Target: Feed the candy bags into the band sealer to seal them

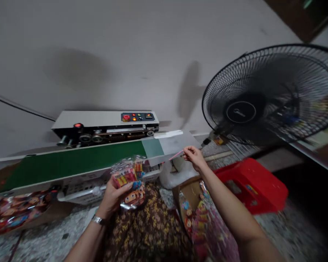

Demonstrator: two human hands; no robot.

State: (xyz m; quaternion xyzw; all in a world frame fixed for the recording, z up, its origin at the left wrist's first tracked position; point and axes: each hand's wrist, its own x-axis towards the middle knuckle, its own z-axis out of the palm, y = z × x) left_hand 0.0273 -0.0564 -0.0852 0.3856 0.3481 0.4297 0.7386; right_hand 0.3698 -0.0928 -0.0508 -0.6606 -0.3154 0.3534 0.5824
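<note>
My left hand is closed around a shiny clear plastic packet with cartoon figures and a red and yellow label, held above my lap. To its right my right hand pinches one end of a thin pink strand. Whether it is a string or a stick, I cannot tell; its other end points down and left toward the packet. Just behind both hands runs the green conveyor belt of a sealing machine with lit red buttons. A translucent sheet covers the belt's right end.
A large black fan stands at the right. Below it sits a red plastic stool or crate. An open cardboard box of colourful packets is beside my right forearm. More packets lie at lower left. A white basket is under the belt.
</note>
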